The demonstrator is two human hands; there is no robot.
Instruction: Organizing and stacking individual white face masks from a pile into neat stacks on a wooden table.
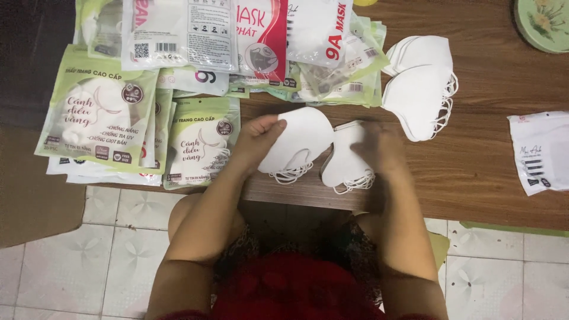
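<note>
At the centre of the frame the left hand [259, 137] pinches the upper left edge of a folded white face mask [299, 139], thumb on top and fingers closed underneath it, so the mask is held just above the wooden table [486, 172] with its ear loops hanging at the lower edge. Just to the right, touching or overlapping that mask, a second white face mask [344, 163] sits under the right hand [379, 148]. This hand is motion-blurred; it lies over the mask's right side, but whether its fingers grip the mask or only rest on it cannot be told.

To the upper right of the hands, near but apart, lies a stack of white masks [421, 95] with the ear loops pointing right. Across the upper left and top of the frame spreads a pile of green-and-white mask packets [101, 112] and white-and-red ones [261, 35]. A single white packet [539, 151] lies at the right edge, and a round green tin lid [542, 21] sits in the upper right corner. Pale floor tiles [101, 255] show below the table.
</note>
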